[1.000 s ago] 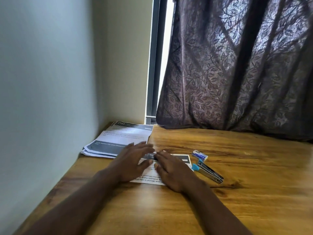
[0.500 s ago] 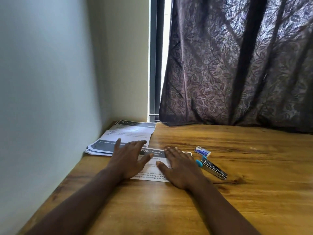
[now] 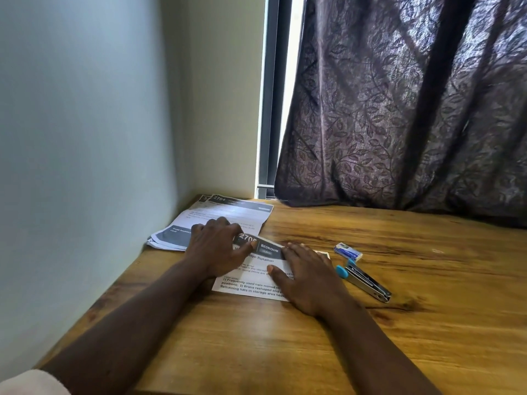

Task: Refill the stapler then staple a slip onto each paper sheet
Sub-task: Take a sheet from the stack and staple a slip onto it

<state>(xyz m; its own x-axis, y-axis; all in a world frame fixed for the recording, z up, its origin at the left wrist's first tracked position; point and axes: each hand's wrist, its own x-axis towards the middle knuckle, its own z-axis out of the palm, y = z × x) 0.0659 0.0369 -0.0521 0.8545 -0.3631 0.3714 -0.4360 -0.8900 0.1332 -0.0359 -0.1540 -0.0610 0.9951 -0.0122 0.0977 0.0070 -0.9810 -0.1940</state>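
Both hands lie flat and open, left hand (image 3: 216, 249) and right hand (image 3: 308, 276) pressing a printed sheet (image 3: 251, 280) on the wooden table (image 3: 370, 352); stapler (image 3: 363, 282) lies just right.

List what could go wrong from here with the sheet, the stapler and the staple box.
1. Both hands, left hand and right hand, press flat on the sheet; freeing one for the stapler may let the sheet slide.
2. The sheet overlaps the paper stack, so dragging it might shift the stack.
3. The small staple box lies just beyond the stapler; a careless reach might knock it away.
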